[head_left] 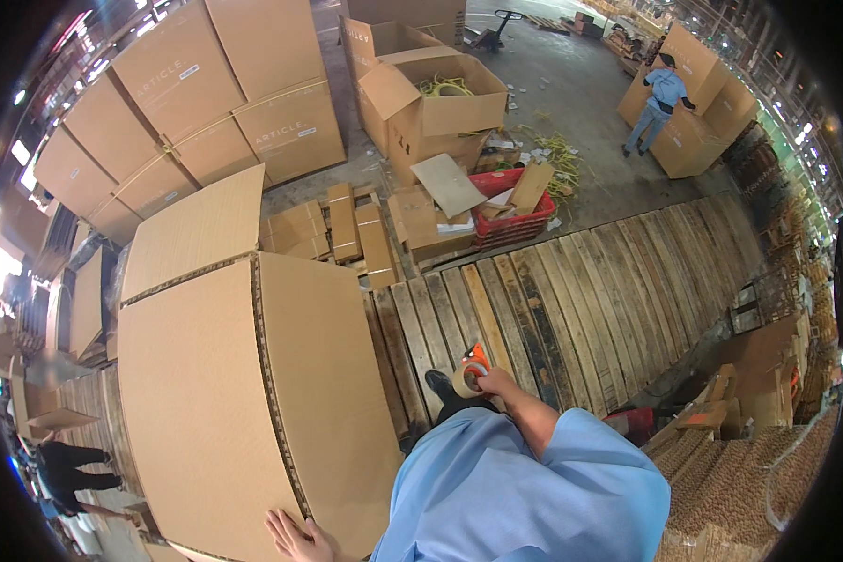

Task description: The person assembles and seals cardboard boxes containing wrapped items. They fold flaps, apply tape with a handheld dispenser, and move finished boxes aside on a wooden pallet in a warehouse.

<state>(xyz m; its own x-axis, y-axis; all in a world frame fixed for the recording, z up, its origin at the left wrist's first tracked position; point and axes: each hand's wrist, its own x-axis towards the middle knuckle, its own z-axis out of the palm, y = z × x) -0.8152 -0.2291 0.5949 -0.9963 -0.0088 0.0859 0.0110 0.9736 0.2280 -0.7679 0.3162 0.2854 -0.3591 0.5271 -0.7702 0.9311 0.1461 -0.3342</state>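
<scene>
A large brown cardboard box stands close by on my left, one flap reaching out at its far end. My left hand lies flat near the box's near edge, fingers spread, touching the cardboard. Held low in front of my body, apart from the box, is an orange tape dispenser with a roll of tape. My right hand is closed round it; its handle is mostly hidden by the fingers.
Wooden slats form the platform under me. Ahead are a red basket of scraps, an open carton and stacked boxes. One person stands by cartons far right, another at left. Cardboard sheets are piled at right.
</scene>
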